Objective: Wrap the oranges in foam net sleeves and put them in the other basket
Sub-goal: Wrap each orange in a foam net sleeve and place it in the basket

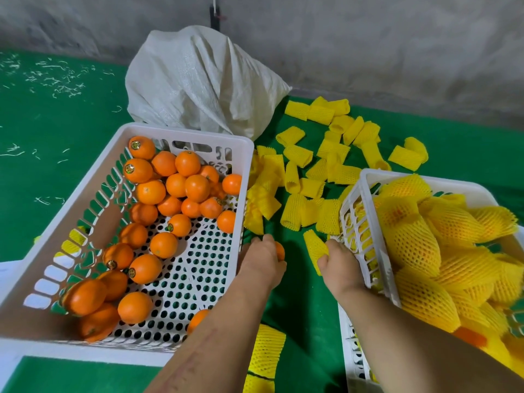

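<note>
Left hand (262, 258) grips an orange (280, 250), right hand (337, 260) a foam sleeve (314, 245) — fruit stickers unreadable.

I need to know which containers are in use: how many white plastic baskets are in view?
2: the left basket holds bare oranges; the right basket holds net-wrapped ones.

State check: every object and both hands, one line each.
left basket: part full of bare oranges
right basket: piled with sleeved oranges
left hand: grips a bare orange
right hand: pinches a foam sleeve, empty
loose sleeves: empty, scattered on the green cloth
white sack: slumped behind the left basket
</note>
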Available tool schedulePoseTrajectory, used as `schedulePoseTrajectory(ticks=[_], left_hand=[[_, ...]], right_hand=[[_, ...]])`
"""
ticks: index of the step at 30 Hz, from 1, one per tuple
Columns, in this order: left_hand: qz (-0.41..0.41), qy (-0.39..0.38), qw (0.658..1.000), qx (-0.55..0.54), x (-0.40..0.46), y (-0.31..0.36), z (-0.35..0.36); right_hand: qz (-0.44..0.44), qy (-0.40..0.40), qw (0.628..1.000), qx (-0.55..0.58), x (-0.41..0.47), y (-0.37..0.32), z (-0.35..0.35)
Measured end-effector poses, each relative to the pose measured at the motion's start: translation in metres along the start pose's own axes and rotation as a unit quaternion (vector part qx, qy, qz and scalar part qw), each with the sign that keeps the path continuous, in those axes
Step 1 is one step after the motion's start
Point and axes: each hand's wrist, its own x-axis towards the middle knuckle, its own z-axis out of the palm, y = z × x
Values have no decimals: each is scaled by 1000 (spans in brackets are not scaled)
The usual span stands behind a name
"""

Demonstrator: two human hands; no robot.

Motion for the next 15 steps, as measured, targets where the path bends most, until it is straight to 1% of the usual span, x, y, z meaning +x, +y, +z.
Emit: schedulePoseTrajectory(ticks=[2, 3, 4, 5, 6, 7, 9, 10, 11, 12, 13, 14, 15], left_hand=[[11, 2, 1000, -20, 1, 0, 2], [21, 2, 999, -37, 1, 1, 4], [33, 1, 998, -59, 1, 1, 5], [42, -1, 995, -87, 1, 2, 5], [48, -5, 992, -119, 1, 3, 4], [52, -11, 986, -158, 0, 5, 3], [65, -18, 967, -246, -2, 8, -1], [73, -15, 954, -289, -4, 9, -4], [81, -6, 941, -329, -7, 10, -8], [85, 7, 927, -366, -10, 9, -13], [86, 17, 913, -399, -15, 8, -17], [88, 22, 902, -422, -20, 7, -22], [94, 23, 893, -439, -27, 6, -26]], right_hand=[[22, -16, 999, 43, -16, -1, 10], [41, -25, 994, 96, -24, -5, 13], [62, -26, 982, 179, -30, -12, 13], [78, -22, 959, 273, -32, -22, 9], [92, -19, 929, 357, -30, -32, 2], [102, -29, 903, 417, -26, -41, -8], [118, -78, 847, 513, -22, -51, -29], [126, -109, 796, 582, -25, -52, -40], [126, -145, 731, 655, -29, -52, -49], [114, -171, 679, 705, -34, -51, -58], [88, -183, 652, 731, -40, -52, -67], [65, -184, 644, 740, -45, -54, -74], [47, -171, 649, 740, -50, -57, -78]])
